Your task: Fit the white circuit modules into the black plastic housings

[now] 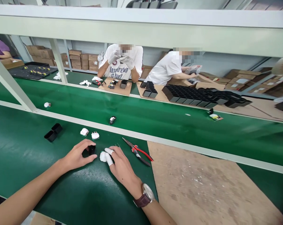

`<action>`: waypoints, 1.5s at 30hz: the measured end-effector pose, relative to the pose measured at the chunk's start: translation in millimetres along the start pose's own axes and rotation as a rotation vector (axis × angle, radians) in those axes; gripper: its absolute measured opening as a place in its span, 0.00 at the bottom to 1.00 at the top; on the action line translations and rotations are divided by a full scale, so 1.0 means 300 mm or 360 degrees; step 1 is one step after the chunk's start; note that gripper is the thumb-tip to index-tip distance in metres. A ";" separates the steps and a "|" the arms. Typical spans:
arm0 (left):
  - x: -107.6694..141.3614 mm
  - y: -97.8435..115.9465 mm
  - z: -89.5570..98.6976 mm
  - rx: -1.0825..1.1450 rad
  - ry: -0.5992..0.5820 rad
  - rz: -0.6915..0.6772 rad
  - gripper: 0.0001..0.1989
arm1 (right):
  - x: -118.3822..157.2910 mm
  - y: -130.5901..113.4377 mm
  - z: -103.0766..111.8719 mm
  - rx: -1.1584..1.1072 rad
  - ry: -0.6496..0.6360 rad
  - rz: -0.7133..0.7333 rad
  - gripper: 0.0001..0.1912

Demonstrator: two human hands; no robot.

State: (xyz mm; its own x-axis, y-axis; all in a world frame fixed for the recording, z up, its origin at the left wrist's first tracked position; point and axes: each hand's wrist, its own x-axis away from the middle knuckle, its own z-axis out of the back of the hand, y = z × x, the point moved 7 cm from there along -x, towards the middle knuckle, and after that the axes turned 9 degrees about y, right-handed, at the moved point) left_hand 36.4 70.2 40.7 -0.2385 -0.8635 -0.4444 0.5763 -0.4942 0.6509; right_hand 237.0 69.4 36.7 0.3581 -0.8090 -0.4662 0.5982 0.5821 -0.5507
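My left hand [81,156] is closed around a small black plastic case [92,150], thumb below and fingers above. Just to its right, my right hand [121,164] wears white finger cots on thumb and finger and pinches a small circuit board covered with a white lump [103,157]. A narrow gap separates the board from the case. Beyond my hands lie two more white-covered boards [84,132] on the green bench. Two black cases [53,132] stand together at the left. Long-nose pliers [138,151] with red and black handles lie right of my right hand.
A cardboard sheet [202,181] covers the bench at right. Past a pale rail [132,132], a green conveyor belt [89,107] carries a filled black case [112,120] and loose boards. Opposite sit co-workers, with rows of black cases [190,95] before them. A slanted post [12,82] stands at left.
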 end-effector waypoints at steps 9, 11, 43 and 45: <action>0.014 0.014 -0.013 -0.0124 -0.0114 -0.0081 0.22 | 0.082 -0.010 -0.011 0.0374 -0.0136 0.0140 0.30; 0.013 0.011 -0.009 -0.0122 -0.0124 -0.0061 0.23 | 0.089 -0.016 0.003 0.0297 -0.0164 0.0114 0.35; 0.043 0.006 -0.045 0.0020 -0.0559 0.0193 0.39 | 0.083 -0.024 -0.027 0.0006 -0.0075 0.0296 0.35; 0.041 -0.005 -0.048 -0.0010 -0.0531 0.0212 0.38 | 0.087 -0.028 -0.039 -0.0043 -0.0123 0.0307 0.36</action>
State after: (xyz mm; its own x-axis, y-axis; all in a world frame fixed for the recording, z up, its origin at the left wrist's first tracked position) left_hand 44.0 61.9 25.4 -0.4024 -0.9062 -0.1301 0.6240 -0.3755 0.6853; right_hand 232.8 44.3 21.2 0.5188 -0.6855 -0.5108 0.4941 0.7280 -0.4752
